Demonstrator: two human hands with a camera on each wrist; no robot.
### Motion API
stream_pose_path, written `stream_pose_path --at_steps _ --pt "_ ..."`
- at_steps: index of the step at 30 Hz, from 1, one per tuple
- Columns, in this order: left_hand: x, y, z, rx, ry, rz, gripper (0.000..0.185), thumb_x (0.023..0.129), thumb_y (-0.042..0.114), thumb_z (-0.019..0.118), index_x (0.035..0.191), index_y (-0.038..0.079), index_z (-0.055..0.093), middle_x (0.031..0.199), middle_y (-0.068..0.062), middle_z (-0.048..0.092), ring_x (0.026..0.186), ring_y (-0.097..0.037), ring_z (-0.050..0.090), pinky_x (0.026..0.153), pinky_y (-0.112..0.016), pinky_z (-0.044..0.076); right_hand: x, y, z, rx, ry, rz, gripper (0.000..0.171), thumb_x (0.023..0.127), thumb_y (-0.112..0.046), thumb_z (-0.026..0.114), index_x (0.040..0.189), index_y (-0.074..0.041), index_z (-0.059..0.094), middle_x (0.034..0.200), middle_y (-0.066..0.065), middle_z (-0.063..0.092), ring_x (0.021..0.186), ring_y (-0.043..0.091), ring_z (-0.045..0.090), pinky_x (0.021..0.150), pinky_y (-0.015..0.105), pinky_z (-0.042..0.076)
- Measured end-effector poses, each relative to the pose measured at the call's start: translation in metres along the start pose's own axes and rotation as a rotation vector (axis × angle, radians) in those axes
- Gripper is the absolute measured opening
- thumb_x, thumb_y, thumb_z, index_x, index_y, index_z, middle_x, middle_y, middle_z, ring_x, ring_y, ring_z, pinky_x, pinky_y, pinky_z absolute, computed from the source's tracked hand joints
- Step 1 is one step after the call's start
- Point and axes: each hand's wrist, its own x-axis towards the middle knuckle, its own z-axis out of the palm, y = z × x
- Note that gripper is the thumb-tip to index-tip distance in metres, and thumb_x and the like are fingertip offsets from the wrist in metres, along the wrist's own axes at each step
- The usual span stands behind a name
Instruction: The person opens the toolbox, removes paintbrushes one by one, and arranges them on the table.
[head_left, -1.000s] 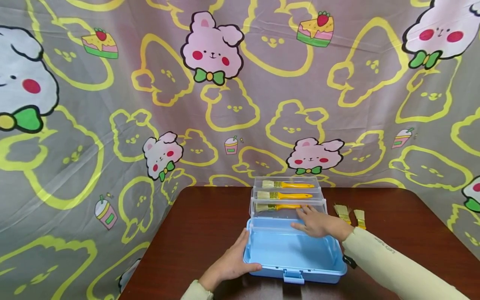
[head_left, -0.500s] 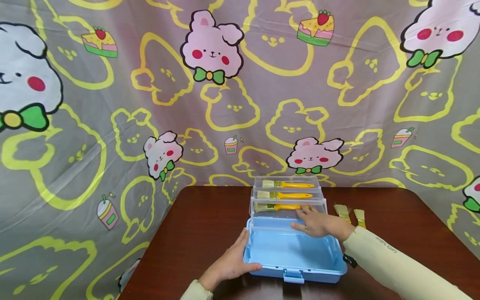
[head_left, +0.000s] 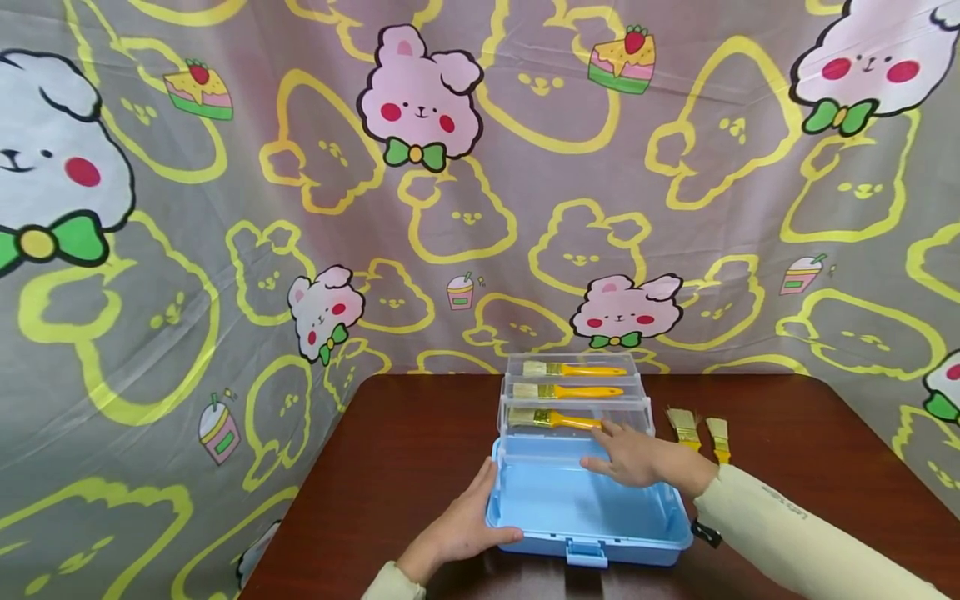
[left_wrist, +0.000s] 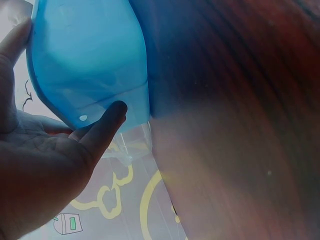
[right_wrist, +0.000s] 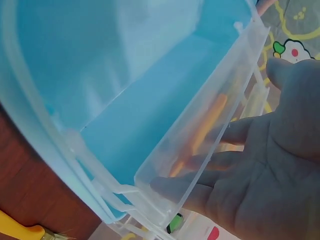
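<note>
A light blue toolbox (head_left: 585, 500) lies opened, with clear tiered trays (head_left: 517, 454) raised at its back. Each of three tiers carries a paintbrush with a yellow handle. My left hand (head_left: 468, 521) rests on the left side of the box, fingers along the outer wall and thumb at the front rim. My right hand (head_left: 633, 457) reaches over the box to the lowest tier. In the right wrist view its extended fingers dip into the clear tray (right_wrist: 215, 107), beside the orange-looking handle of the lowest paintbrush (right_wrist: 205, 122); firm contact is hard to tell.
Two more brushes, a wider paintbrush (head_left: 684, 427) and a narrower paintbrush (head_left: 718, 437), lie on the dark wooden table (head_left: 405, 450) right of the box. A black handle (head_left: 707, 533) sticks out at the box's right side. Patterned curtain (head_left: 450, 225) hangs behind.
The lowest paintbrush has dropped slightly lower in its tray. My right hand has shifted a little toward me and to the right. My left hand stays in place.
</note>
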Motion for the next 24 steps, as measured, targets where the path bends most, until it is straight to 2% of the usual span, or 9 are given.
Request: stream_pose_path --at_steps 9,13,19,24 --pt "0.001 -0.001 0.000 0.008 0.004 0.004 0.109 0.077 0.054 0.072 0.152 0.004 0.009 0.157 -0.014 0.004 0.137 -0.033 0.024 0.102 -0.054 0.031 -0.007 -0.005 0.001 0.049 -0.009 0.012 0.089 0.086 -0.069 0.044 0.142 0.000 0.040 0.148 0.027 0.026 0.131 0.047 0.030 0.100 0.062 0.028" --pt "0.001 -0.002 0.001 0.015 0.004 0.005 0.109 0.077 0.054 0.071 0.152 0.004 0.010 0.157 -0.015 0.004 0.137 -0.033 0.024 0.103 -0.053 0.031 -0.012 -0.005 0.000 0.086 0.008 -0.005 0.081 0.090 -0.061 0.046 0.141 0.002 0.041 0.147 0.026 0.029 0.132 0.044 0.030 0.101 0.060 0.027" --pt "0.000 -0.001 0.000 0.009 0.001 -0.002 0.109 0.077 0.054 0.072 0.151 0.003 0.010 0.157 -0.016 0.004 0.137 -0.034 0.024 0.102 -0.054 0.030 -0.015 0.003 -0.008 0.284 0.072 0.000 0.069 0.093 -0.046 0.054 0.137 0.005 0.043 0.139 0.025 0.042 0.126 0.044 0.038 0.099 0.060 0.031" --pt "0.000 0.001 0.000 0.005 -0.001 -0.006 0.109 0.077 0.054 0.072 0.152 0.004 0.010 0.157 -0.015 0.004 0.137 -0.033 0.024 0.102 -0.054 0.030 -0.016 0.012 -0.012 0.536 0.101 0.069 0.067 0.095 -0.043 0.052 0.137 0.008 0.041 0.134 0.026 0.046 0.116 0.041 0.048 0.092 0.057 0.040"
